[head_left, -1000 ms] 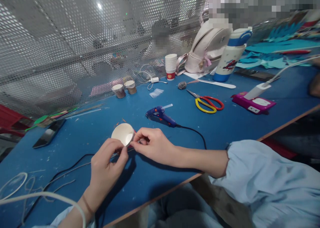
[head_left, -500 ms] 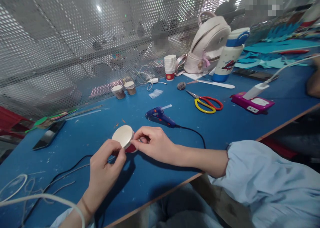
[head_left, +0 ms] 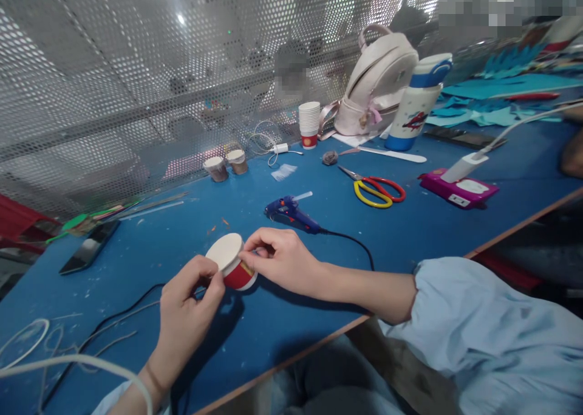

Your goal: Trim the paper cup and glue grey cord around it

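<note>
Taking the red-and-white paper cup (head_left: pixel 239 275) as the centre of a clock seen in the head view, the left hand (head_left: pixel 189 294) comes in from 8 o'clock and the right hand (head_left: pixel 285 260) from 3 o'clock, so the cup sits between the two sets of fingertips. The left thumb and forefinger are drawn nearly together on its rim at about 7 o'clock; the right thumb and forefinger pinch the rim at 3 o'clock, the other right fingers curled in behind. The cup leans, its pale round face turned up towards 11 o'clock and its white base towards 5, the red band showing between the hands. Whether either pinch also holds something fine is too small to make out. On the blue table (head_left: pixel 423 233), a glue gun (head_left: pixel 294 213) lies near at 2 o'clock, scissors (head_left: pixel 376 193) farther off between 2 and 3, a phone (head_left: pixel 90 246) at 9, and a stack of paper cups (head_left: pixel 309 125) well apart at 1 o'clock
</note>
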### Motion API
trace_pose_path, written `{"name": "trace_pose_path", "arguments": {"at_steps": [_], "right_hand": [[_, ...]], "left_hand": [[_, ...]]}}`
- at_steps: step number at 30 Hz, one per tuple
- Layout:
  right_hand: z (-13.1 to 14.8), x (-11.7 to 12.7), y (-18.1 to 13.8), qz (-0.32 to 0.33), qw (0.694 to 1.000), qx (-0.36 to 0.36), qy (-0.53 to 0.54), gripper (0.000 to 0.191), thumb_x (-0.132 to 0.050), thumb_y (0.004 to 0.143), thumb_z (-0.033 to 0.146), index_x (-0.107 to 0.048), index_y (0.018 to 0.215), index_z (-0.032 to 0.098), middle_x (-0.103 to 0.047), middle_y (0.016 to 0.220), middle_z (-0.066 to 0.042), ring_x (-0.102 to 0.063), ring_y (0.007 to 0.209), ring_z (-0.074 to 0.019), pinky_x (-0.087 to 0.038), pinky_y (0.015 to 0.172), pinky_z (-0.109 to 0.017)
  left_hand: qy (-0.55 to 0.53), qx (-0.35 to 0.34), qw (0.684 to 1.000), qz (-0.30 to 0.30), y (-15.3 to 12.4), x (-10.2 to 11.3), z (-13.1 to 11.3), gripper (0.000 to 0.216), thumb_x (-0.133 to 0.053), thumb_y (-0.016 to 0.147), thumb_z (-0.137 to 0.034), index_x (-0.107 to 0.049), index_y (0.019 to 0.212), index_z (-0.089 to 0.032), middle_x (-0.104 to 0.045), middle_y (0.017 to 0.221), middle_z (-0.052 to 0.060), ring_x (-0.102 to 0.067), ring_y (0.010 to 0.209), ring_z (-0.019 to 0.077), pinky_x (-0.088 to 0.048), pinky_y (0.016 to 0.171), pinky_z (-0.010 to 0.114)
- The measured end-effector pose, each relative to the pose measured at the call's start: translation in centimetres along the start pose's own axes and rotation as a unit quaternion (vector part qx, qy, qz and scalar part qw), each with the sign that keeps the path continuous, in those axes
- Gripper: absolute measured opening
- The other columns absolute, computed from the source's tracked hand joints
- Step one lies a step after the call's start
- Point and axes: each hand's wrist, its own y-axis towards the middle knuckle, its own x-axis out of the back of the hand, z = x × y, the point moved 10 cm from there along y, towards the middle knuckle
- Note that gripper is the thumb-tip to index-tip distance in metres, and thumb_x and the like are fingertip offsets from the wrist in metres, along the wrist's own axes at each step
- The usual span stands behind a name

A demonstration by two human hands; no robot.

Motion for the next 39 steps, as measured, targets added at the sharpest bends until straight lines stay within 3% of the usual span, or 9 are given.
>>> {"name": "trace_pose_path", "arguments": {"at_steps": [15,24,33,39], "right_hand": [[0.0,0.0,-0.1,-0.001,1.0,0.006,0.015,0.004,-0.066,0.078,0.017,-0.066,0.074,0.016,-0.051,0.063,0.005,-0.044,0.058,-0.0074,-0.038,0.059,-0.021],[0.0,0.5,0.1,-0.022,0.999,0.023,0.012,0.005,-0.067,0.077,0.013,-0.066,0.073,0.015,-0.048,0.06,0.006,-0.043,0.056,-0.0064,-0.036,0.058,-0.02],[-0.2,0.6,0.3,-0.025,1.0,0.018,0.0,0.005,-0.068,0.078,0.015,-0.066,0.074,0.015,-0.049,0.06,0.006,-0.043,0.056,-0.0066,-0.035,0.057,-0.02],[-0.7,0.5,0.3,-0.017,1.0,0.007,0.005,0.006,-0.067,0.08,0.018,-0.067,0.074,0.016,-0.049,0.058,0.006,-0.041,0.054,-0.0068,-0.034,0.054,-0.02]], "left_hand": [[-0.066,0.036,0.996,0.039,0.1,-0.6,1.1,0.021,-0.051,0.085,-0.017,-0.057,0.066,-0.02,-0.054,0.058,-0.004,-0.051,0.051,0.0105,-0.039,0.05,0.023],[-0.107,0.056,0.99,0.066,-0.4,-1.1,2.2,0.017,-0.048,0.088,-0.018,-0.062,0.077,-0.019,-0.057,0.068,-0.002,-0.054,0.057,0.0116,-0.042,0.055,0.024],[-0.085,0.039,0.994,0.052,0.1,-1.0,1.2,0.014,-0.053,0.083,-0.017,-0.058,0.07,-0.019,-0.055,0.067,-0.003,-0.052,0.055,0.0104,-0.042,0.051,0.021],[-0.093,0.066,0.992,0.057,0.1,-1.4,1.8,0.015,-0.052,0.082,-0.019,-0.058,0.068,-0.019,-0.054,0.066,-0.002,-0.051,0.056,0.0111,-0.041,0.053,0.022]]}}
